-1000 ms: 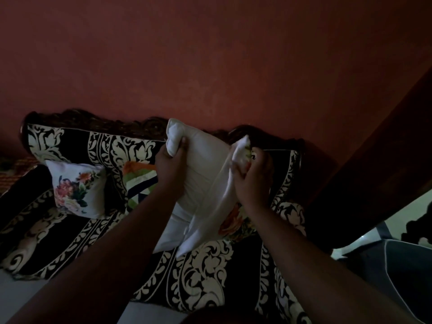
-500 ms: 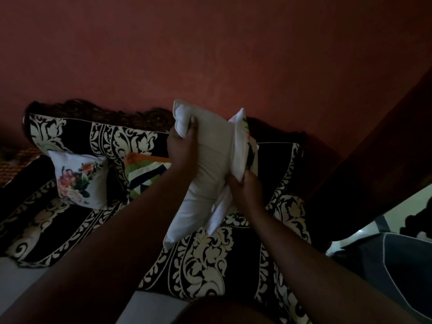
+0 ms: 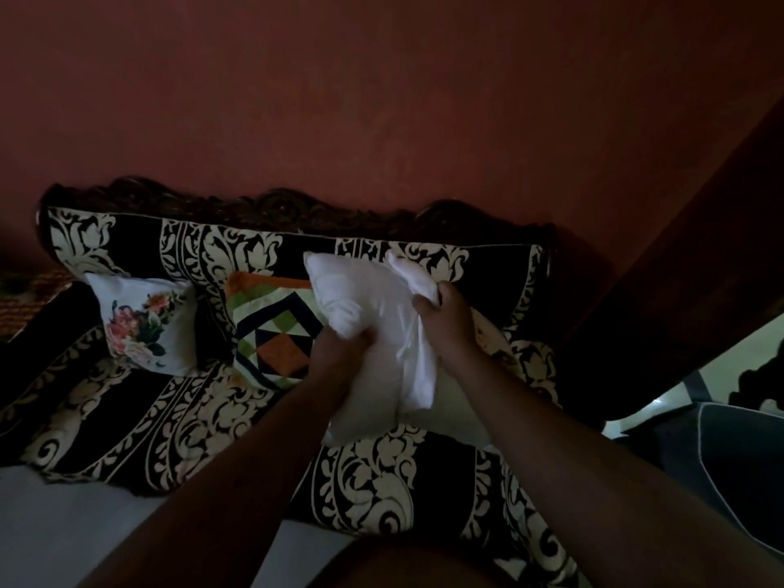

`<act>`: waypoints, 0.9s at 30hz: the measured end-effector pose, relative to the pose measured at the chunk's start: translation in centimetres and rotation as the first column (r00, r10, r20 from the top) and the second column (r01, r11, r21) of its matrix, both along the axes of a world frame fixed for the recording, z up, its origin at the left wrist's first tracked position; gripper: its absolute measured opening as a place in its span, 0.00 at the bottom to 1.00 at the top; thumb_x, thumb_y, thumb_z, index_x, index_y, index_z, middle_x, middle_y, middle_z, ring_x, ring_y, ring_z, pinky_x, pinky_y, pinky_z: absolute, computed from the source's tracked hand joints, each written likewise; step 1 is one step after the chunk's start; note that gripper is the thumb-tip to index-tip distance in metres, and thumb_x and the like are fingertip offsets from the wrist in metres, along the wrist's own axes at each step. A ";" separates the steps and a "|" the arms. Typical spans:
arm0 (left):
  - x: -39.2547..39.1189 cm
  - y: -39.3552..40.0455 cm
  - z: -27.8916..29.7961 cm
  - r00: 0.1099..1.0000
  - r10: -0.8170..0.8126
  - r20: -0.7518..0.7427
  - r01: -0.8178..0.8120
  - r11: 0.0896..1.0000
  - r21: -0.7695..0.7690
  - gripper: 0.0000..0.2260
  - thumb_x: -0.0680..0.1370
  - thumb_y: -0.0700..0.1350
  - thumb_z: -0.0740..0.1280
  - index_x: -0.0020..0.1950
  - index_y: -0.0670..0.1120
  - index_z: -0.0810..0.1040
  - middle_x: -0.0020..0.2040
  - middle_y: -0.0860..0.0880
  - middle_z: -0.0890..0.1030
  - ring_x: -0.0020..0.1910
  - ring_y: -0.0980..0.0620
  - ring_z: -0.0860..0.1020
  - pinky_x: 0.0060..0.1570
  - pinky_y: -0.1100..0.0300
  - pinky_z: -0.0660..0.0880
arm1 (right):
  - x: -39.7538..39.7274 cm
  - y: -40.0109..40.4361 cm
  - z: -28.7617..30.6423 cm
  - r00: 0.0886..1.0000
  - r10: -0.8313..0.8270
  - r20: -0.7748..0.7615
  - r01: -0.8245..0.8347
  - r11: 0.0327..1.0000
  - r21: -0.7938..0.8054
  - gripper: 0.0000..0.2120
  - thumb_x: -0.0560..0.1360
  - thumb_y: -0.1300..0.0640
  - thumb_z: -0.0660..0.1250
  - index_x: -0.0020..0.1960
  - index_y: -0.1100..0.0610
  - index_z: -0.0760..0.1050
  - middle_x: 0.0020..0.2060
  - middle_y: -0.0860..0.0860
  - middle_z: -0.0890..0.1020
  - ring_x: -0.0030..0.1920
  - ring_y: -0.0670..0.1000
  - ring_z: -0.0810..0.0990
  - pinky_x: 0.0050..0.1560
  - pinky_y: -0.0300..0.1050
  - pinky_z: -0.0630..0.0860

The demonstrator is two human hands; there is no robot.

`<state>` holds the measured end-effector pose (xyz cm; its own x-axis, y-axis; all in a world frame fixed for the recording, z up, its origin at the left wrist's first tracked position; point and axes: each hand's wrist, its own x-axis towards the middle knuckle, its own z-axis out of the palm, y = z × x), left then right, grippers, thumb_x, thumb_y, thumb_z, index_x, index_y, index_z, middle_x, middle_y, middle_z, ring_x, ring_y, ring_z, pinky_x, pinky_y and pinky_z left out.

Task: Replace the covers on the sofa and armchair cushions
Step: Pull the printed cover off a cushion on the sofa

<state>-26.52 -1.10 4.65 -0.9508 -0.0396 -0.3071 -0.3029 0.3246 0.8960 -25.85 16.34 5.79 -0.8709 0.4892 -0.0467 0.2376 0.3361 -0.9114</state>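
Left hand [image 3: 339, 350] is clutching the white cushion insert [image 3: 360, 316] from below; right hand [image 3: 445, 320] is gripping the white cover fabric [image 3: 418, 367] draped over the insert's right side; both are raised above the patterned sofa [image 3: 360, 481]; a patchwork cushion [image 3: 271, 328] and, beyond it, a floral cushion [image 3: 144, 324] are leaning on the backrest left of the left hand.

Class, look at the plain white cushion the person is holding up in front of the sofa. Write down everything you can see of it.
The white cushion is a soft, plump, plain pad with no pattern, looking like cotton. It is held up tilted in front of the sofa, one corner pointing up-left. The left hand grips its lower middle, bunching the fabric. The right hand grips loose white cloth at its right side, which hangs in folds. Whether that cloth is a cover being pulled off or on cannot be told.
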 end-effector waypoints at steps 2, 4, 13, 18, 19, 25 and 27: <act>-0.8 -0.5 0.4 0.994 -0.057 -0.090 0.058 0.998 0.016 0.12 0.77 0.50 0.74 0.58 0.50 0.81 0.48 0.55 0.82 0.53 0.50 0.82 0.44 0.66 0.75 | 1.1 0.1 -0.1 0.992 0.125 0.014 -0.123 0.989 -0.087 0.17 0.77 0.46 0.70 0.59 0.55 0.74 0.49 0.48 0.81 0.49 0.49 0.81 0.47 0.47 0.78; -1.9 -1.6 0.6 0.993 -0.041 -0.115 0.045 0.998 0.036 0.08 0.77 0.48 0.73 0.56 0.51 0.80 0.47 0.56 0.82 0.52 0.52 0.82 0.43 0.65 0.77 | 3.3 -0.3 -0.9 0.968 0.247 -0.031 -0.249 0.967 -0.053 0.22 0.75 0.41 0.71 0.64 0.50 0.73 0.54 0.44 0.80 0.53 0.45 0.80 0.50 0.42 0.78; -5.1 -4.6 3.2 0.961 0.233 0.147 -0.258 0.948 0.187 0.25 0.72 0.56 0.72 0.65 0.45 0.79 0.54 0.45 0.84 0.52 0.44 0.82 0.59 0.46 0.78 | 6.4 -1.2 -6.6 0.900 0.435 0.010 -0.224 0.445 0.867 0.19 0.75 0.38 0.68 0.50 0.54 0.75 0.43 0.51 0.78 0.44 0.57 0.77 0.40 0.51 0.74; -5.6 -5.1 3.6 0.960 0.225 0.168 -0.252 0.954 0.165 0.28 0.70 0.58 0.73 0.66 0.44 0.78 0.55 0.43 0.83 0.53 0.42 0.81 0.61 0.45 0.77 | 5.0 -0.2 -5.0 0.862 0.502 -0.079 -0.102 0.323 0.941 0.07 0.79 0.50 0.67 0.47 0.53 0.74 0.40 0.51 0.78 0.43 0.57 0.76 0.43 0.52 0.72; -5.6 -5.0 3.8 0.959 0.228 0.169 -0.255 0.952 0.166 0.27 0.71 0.57 0.73 0.66 0.44 0.78 0.56 0.43 0.83 0.53 0.42 0.81 0.61 0.45 0.77 | 4.9 0.0 -5.0 0.865 0.498 -0.065 -0.106 0.308 0.945 0.08 0.78 0.49 0.67 0.49 0.53 0.75 0.42 0.52 0.79 0.44 0.57 0.77 0.44 0.53 0.73; -5.7 -4.7 4.0 0.945 0.233 0.231 -0.286 0.931 0.229 0.24 0.75 0.51 0.73 0.67 0.41 0.76 0.57 0.41 0.82 0.53 0.39 0.81 0.55 0.45 0.79 | 3.6 0.6 -4.8 0.872 0.489 -0.016 -0.113 0.232 0.966 0.09 0.76 0.48 0.69 0.51 0.52 0.77 0.39 0.50 0.79 0.42 0.56 0.78 0.48 0.53 0.72; -5.8 -4.9 4.1 0.948 0.233 0.217 -0.279 0.936 0.215 0.25 0.74 0.52 0.73 0.68 0.42 0.76 0.57 0.41 0.82 0.53 0.39 0.81 0.56 0.43 0.79 | 3.5 1.1 -4.7 0.848 0.529 -0.022 -0.110 0.217 0.970 0.04 0.77 0.52 0.66 0.50 0.50 0.78 0.37 0.49 0.79 0.41 0.56 0.78 0.48 0.53 0.74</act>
<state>-32.29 -6.02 8.74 -0.8434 -0.1770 -0.5073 -0.5149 -0.0038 0.8573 -22.39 17.43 1.05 -0.8168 -0.3163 0.4825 -0.3075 0.9463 0.0997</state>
